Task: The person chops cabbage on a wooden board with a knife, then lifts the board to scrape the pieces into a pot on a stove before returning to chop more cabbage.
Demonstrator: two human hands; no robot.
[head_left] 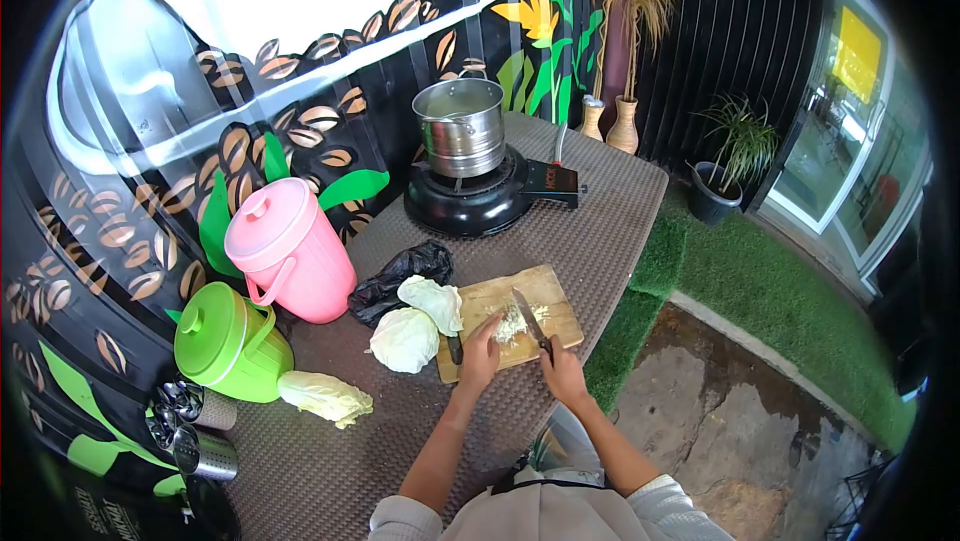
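Observation:
My right hand (562, 373) is wrapped round the dark handle of a knife (526, 313), its blade pointing away from me over a wooden cutting board (565, 313). Beneath and beside the blade lies a small heap of finely chopped pale vegetable (512, 325). My left hand (481, 351) rests at the board's left part, fingers stretched toward the heap and touching its edge. Just left of that hand, a dark handle-like object (455, 349) lies on the board. Two pale cabbage pieces, a round one (403, 340) and another (431, 302), sit beside the board.
A steel pot (459, 131) stands on a black portable stove (465, 203) at the back. Leftward are a black plastic bag (400, 279), a pink lidded bucket (295, 261), a green one (232, 346), a napa cabbage (325, 397) and metal utensil holders (206, 453).

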